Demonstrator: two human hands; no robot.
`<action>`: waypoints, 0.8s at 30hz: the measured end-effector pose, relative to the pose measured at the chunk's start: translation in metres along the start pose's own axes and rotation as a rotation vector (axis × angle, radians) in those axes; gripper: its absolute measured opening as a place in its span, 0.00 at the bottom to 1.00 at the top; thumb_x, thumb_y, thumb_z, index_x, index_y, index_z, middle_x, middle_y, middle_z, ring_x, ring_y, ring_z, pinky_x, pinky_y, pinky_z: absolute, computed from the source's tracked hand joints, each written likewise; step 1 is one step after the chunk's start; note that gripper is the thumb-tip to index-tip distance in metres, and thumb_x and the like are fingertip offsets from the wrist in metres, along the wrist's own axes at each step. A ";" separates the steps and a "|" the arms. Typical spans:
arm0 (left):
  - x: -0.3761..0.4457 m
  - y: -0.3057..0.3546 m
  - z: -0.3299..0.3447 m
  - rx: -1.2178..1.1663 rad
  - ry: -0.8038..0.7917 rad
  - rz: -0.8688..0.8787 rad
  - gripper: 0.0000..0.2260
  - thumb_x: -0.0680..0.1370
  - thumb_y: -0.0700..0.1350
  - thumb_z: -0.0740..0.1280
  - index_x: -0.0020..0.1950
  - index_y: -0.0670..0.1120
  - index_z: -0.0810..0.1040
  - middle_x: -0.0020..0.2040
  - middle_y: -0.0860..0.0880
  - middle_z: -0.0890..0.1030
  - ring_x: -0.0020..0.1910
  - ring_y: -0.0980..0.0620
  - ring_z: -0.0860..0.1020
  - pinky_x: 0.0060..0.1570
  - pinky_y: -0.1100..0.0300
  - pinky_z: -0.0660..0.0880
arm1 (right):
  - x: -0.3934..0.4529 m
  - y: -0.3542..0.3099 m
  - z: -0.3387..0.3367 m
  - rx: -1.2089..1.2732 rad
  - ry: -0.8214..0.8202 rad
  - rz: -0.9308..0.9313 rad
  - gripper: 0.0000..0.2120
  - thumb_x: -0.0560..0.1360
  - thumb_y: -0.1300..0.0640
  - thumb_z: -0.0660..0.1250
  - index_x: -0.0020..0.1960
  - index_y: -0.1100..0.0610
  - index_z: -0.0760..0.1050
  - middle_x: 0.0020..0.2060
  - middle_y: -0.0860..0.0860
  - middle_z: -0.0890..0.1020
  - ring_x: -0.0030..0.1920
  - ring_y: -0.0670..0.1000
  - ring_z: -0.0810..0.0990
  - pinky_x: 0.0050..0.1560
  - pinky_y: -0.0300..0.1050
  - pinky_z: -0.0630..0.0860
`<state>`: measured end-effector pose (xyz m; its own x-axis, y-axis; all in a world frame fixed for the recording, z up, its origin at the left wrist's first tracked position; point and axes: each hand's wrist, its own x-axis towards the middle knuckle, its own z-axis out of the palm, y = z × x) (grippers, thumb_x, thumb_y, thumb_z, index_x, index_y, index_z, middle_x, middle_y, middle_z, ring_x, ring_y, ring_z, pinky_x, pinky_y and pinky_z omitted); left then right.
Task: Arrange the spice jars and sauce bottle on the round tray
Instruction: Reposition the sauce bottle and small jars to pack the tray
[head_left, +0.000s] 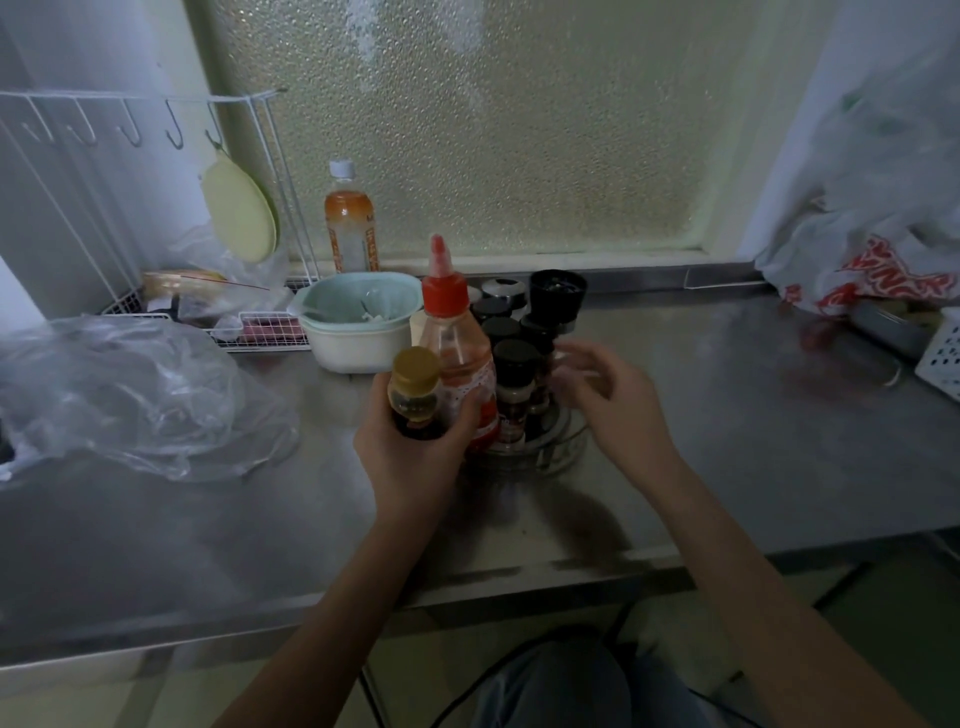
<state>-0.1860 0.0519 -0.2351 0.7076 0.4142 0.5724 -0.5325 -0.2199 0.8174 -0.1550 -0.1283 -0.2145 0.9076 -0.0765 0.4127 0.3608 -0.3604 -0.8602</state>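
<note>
No legible text anywhere. Orange drink bottle (349, 228) at far left has label print, too blurred to read. Red lettering on plastic bag (883, 280) at far right: crumpled, unreadable. Spice jar labels (514, 410): blurred.

The scene is dimly lit, with a cool, greyish cast. Most light is admitted through the frosted window (467, 130) at the back, where a pale, diffuse glow is seen rather than any hard beam. Soft sheen is thrown across the steel counter (727, 415), and a dark, blurred shadow is cast on it beneath the forearms. Faint highlights are picked up on the crumpled plastic bag (130, 400) to the left. Motion blur is shown by the right hand (608, 400), whose fingers are smeared. Fine detail is softened throughout by noise. Straight lines are bowed toward the edges by the wide lens, and the corners are stretched.
</note>
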 end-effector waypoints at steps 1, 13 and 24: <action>0.000 0.000 0.000 -0.005 0.009 0.002 0.15 0.62 0.59 0.74 0.44 0.66 0.73 0.43 0.71 0.79 0.45 0.67 0.79 0.46 0.60 0.76 | 0.005 0.004 -0.004 -0.031 0.074 0.011 0.12 0.75 0.63 0.65 0.57 0.53 0.76 0.43 0.48 0.81 0.46 0.48 0.82 0.51 0.46 0.80; -0.006 0.002 -0.002 0.080 -0.021 0.139 0.16 0.62 0.55 0.74 0.45 0.59 0.71 0.42 0.72 0.78 0.42 0.71 0.76 0.41 0.77 0.71 | 0.022 0.011 0.021 -0.421 -0.040 0.029 0.12 0.67 0.63 0.70 0.49 0.61 0.73 0.45 0.61 0.79 0.45 0.59 0.79 0.36 0.40 0.64; -0.004 0.007 -0.004 0.052 0.049 0.118 0.14 0.62 0.56 0.73 0.42 0.62 0.70 0.42 0.75 0.77 0.41 0.72 0.76 0.41 0.77 0.71 | 0.001 -0.006 -0.003 -0.302 -0.182 0.063 0.18 0.71 0.68 0.67 0.60 0.60 0.76 0.49 0.54 0.82 0.51 0.51 0.81 0.49 0.36 0.73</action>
<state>-0.1948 0.0517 -0.2319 0.6174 0.4250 0.6619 -0.5852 -0.3142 0.7476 -0.1573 -0.1292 -0.2076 0.9593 0.0499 0.2781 0.2479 -0.6211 -0.7435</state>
